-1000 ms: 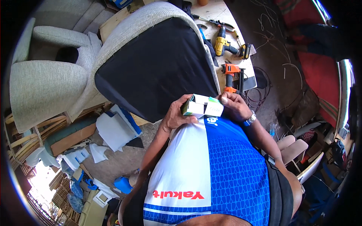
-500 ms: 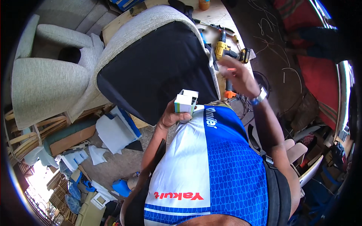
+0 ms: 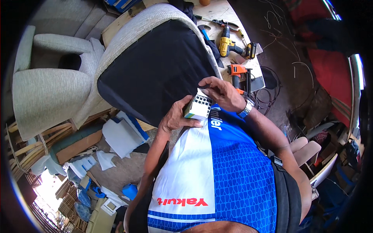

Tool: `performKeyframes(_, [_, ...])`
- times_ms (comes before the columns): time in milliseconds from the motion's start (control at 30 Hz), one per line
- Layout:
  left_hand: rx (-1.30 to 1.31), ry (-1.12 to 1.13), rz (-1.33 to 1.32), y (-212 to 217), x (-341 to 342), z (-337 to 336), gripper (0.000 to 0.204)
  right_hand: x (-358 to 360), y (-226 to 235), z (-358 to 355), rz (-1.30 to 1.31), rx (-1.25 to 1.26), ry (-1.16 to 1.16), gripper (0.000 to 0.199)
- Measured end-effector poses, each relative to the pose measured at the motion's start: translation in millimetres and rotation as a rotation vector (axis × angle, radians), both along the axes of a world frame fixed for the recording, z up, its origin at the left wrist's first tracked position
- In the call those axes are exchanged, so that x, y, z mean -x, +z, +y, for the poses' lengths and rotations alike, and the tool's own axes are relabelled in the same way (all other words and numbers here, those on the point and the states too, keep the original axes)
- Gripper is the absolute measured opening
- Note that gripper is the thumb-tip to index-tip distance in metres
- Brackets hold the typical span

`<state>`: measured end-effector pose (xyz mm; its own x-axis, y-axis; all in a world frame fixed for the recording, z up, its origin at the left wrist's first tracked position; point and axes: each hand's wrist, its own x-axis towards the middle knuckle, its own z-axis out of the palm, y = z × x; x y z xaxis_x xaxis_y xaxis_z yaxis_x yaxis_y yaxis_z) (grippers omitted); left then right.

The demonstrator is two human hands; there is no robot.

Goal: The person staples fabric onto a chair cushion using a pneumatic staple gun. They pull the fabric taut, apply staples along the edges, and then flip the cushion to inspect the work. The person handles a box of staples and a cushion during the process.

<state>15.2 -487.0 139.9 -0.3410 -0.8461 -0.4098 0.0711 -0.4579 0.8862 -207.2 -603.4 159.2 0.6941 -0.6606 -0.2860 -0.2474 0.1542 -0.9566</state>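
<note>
My left hand [image 3: 176, 116] grips a small white box [image 3: 199, 108] with a green side, held against my chest. My right hand [image 3: 221, 92] rests on the box's top end, fingers curled over it; a metal watch sits on that wrist. Just beyond both hands lies an upholstered chair piece [image 3: 155, 66] with a black fabric panel and a grey woven edge, resting on a wooden workbench [image 3: 217, 11].
An orange power tool [image 3: 237, 72] and a yellow drill [image 3: 227, 44] lie on the bench to the right of the chair piece, with a hammer and pliers beyond. A grey armchair [image 3: 50, 89] stands at left. Foam scraps and wooden frames litter the floor at lower left.
My right hand, which had reached out toward the tools on the bench half a second ago, has come back onto the box. My left hand has kept hold of the box.
</note>
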Motion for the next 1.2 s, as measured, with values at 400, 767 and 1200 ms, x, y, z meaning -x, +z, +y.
performKeyframes(400, [0.010,0.152,0.009,-4.5,10.1,-4.5,0.106,12.0,19.1,-3.0,0.091,0.326,0.238,0.047])
performKeyframes(767, [0.092,0.394,-0.119,-13.0,14.5,-0.4,0.082,-1.6,22.5,23.3,0.073,0.897,0.119,0.041])
performKeyframes(1200, [0.034,0.026,-0.415,9.6,31.0,-33.9,0.092,28.3,-7.3,-2.6,0.153,0.274,0.061,0.110])
